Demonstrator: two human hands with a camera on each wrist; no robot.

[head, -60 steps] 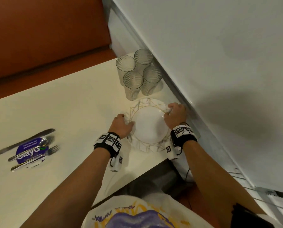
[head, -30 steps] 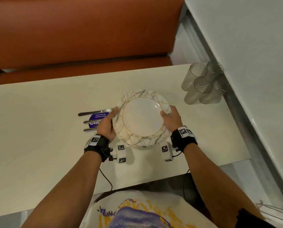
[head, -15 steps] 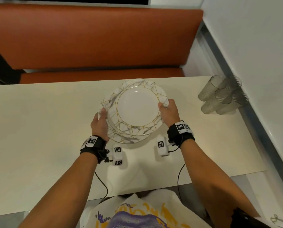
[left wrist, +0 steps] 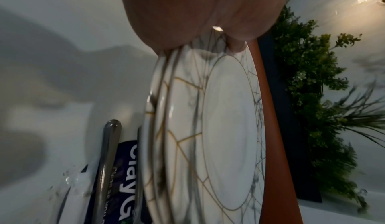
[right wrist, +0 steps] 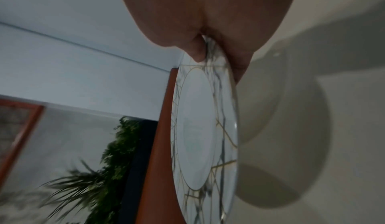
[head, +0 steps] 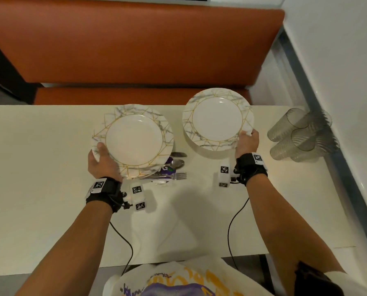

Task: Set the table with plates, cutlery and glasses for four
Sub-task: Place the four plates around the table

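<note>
With a plate stack (head: 133, 139) gripped at its rim by the left hand (head: 102, 162) above the cutlery (head: 175, 167) and a single plate (head: 217, 119) pinched by the right hand (head: 246, 144) over the bench's (head: 39, 167) far edge, that plate should be lowered flat, clear of the glasses (head: 300, 135).

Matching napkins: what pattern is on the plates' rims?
White-grey marble veining with gold lines on the plates, clearest in the head view.

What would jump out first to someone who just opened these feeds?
Two marbled, gold-lined plate loads held above the cream table: the left hand grips a stack of plates by its near rim, and the right hand holds a single plate out toward the orange bench. Next, the cutlery peeking from under the stack, and the cluster of ribbed glasses by the right wall.
</note>
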